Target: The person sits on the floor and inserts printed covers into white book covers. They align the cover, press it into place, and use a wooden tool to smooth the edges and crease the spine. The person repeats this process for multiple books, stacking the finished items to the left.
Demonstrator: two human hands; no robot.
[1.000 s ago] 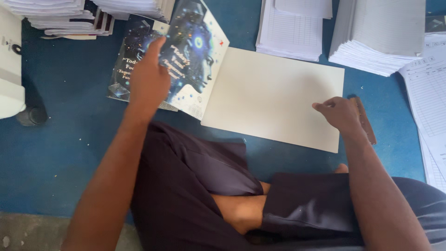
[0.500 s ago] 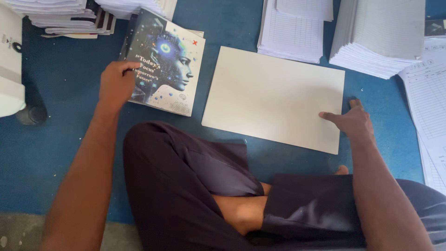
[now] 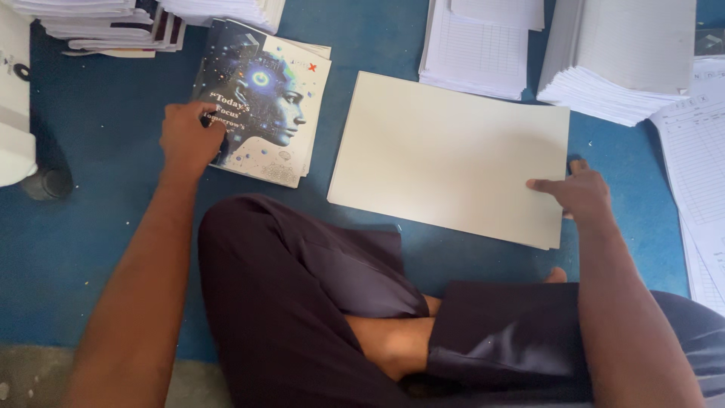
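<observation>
Dark printed booklet cover with a blue profile head [image 3: 264, 106], topmost on a small pile far left, long axis near-to-far; left hand [image 3: 189, 136] presses its left edge, fingers curled. Right hand [image 3: 578, 193] pinches the blank cream card sheet [image 3: 449, 155] at its near-right corner on the blue floor [image 3: 98, 227]

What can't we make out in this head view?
- Left hand: its palm hides part of the printed booklet cover.
- Right hand: fingertips rest on the cream sheet's corner; grip unclear.
- Paper stacks: cut off by the top edge.
- White object: cropped at left.
</observation>
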